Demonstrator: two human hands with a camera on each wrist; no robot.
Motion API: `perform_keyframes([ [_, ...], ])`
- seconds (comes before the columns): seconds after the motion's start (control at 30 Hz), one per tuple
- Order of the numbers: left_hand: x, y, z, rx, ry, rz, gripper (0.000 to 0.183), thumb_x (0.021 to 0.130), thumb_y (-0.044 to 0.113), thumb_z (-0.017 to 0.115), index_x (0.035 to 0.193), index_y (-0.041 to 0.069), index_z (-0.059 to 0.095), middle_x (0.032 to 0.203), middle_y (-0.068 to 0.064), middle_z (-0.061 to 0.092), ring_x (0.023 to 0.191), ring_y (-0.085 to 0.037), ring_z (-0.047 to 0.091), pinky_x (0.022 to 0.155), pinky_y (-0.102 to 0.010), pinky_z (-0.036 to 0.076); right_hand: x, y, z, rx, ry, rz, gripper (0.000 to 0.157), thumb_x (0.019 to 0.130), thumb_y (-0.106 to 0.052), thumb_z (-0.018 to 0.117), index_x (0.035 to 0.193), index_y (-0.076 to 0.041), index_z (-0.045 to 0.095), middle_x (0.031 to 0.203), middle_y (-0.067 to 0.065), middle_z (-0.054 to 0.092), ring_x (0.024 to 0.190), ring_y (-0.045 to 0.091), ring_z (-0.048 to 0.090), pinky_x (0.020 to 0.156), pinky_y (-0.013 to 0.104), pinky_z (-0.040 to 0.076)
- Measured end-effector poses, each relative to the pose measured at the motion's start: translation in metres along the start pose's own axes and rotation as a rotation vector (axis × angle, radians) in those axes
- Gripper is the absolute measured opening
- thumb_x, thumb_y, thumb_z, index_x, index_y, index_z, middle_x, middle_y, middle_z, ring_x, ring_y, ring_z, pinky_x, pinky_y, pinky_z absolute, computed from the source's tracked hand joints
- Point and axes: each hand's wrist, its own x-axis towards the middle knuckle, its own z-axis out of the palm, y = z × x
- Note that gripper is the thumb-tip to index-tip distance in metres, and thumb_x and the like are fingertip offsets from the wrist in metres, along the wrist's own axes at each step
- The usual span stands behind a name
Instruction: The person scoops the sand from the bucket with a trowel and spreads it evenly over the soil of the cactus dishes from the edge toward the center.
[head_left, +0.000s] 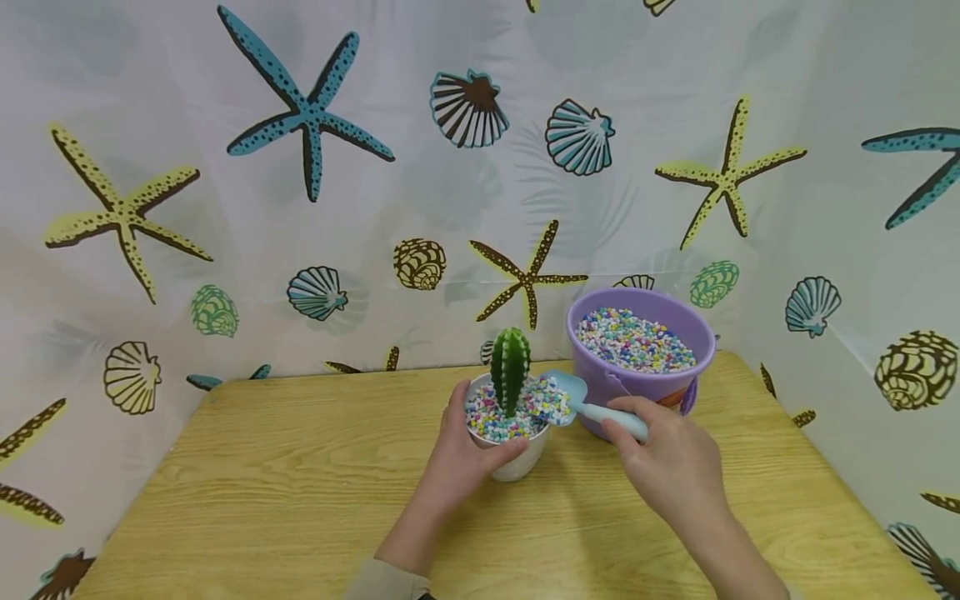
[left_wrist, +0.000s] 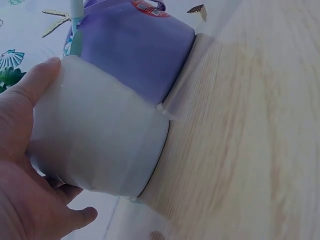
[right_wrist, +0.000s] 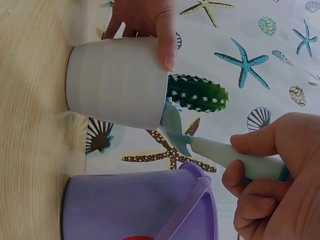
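A white pot [head_left: 517,463] stands on the table, filled with multicoloured pebbles [head_left: 495,423] around an upright green cactus [head_left: 510,367]. My left hand [head_left: 463,450] grips the pot from its left side, thumb at the near rim. In my right hand [head_left: 675,454] is the handle of a light blue toy shovel [right_wrist: 240,157]. Its blade, loaded with pebbles, tilts over the pot's right rim, close beside the cactus. In the right wrist view the blade tip overlaps the rim. The left wrist view shows the pot's smooth wall [left_wrist: 100,130] within the left hand's grasp.
A purple bucket [head_left: 600,383] holding many more of the same pebbles [head_left: 633,340] stands at the back right, close beside the pot. Its handle hangs down its side. The wooden table [head_left: 300,483] ends at a curtain [head_left: 360,233] printed with starfish and shells.
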Motion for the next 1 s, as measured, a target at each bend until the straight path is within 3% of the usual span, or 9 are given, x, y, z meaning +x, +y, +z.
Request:
perform_keyframes([
  [0.2,-0.004,0.004,0.005,-0.006,0.046,-0.026,0.126,0.083,0.042,0.1,0.175,0.013,0.019,0.169,-0.027,0.033,0.152,-0.048,0.042,0.124,-0.066,0.036,-0.001,-0.001,0.003,-0.015,0.023,-0.012,0.025,0.103,-0.032,0.08,0.124,-0.019,0.082,0.1,0.002,0.08,0.075,0.021,0.064,0.064,0.043,0.05],
  [0.43,-0.007,0.004,0.015,0.004,0.121,-0.047,0.128,0.079,0.046,0.101,0.174,0.017,0.022,0.167,-0.026,0.036,0.149,-0.046,0.046,0.124,-0.064,0.037,-0.001,-0.002,0.005,-0.029,0.053,-0.036,0.024,0.102,-0.031,0.081,0.122,-0.018,0.082,0.101,0.002,0.081,0.074,0.02,0.066,0.061,0.043,0.05],
  [0.63,-0.011,0.005,0.021,0.031,0.168,-0.059,0.135,0.079,0.049,0.101,0.176,0.011,0.016,0.169,-0.03,0.031,0.151,-0.051,0.043,0.124,-0.064,0.036,-0.001,-0.001,0.007,-0.039,0.07,-0.049,0.022,0.101,-0.029,0.082,0.119,-0.018,0.083,0.096,0.001,0.08,0.071,0.018,0.064,0.059,0.04,0.049],
  [0.83,-0.011,0.003,0.008,0.003,0.051,-0.082,0.135,0.085,0.05,0.097,0.178,0.014,0.006,0.176,-0.028,0.018,0.158,-0.052,0.03,0.127,-0.066,0.029,-0.001,-0.002,0.008,-0.044,0.085,-0.068,0.021,0.1,-0.028,0.083,0.118,-0.017,0.083,0.095,0.001,0.08,0.069,0.017,0.063,0.057,0.039,0.048],
  [1.0,-0.008,-0.003,-0.006,-0.051,-0.055,-0.035,0.128,0.091,0.043,0.093,0.178,0.014,0.004,0.181,-0.023,0.013,0.165,-0.046,0.017,0.131,-0.064,0.018,-0.002,-0.002,0.007,-0.045,0.088,-0.068,0.022,0.1,-0.028,0.083,0.119,-0.017,0.083,0.096,0.002,0.08,0.069,0.018,0.063,0.056,0.04,0.048],
])
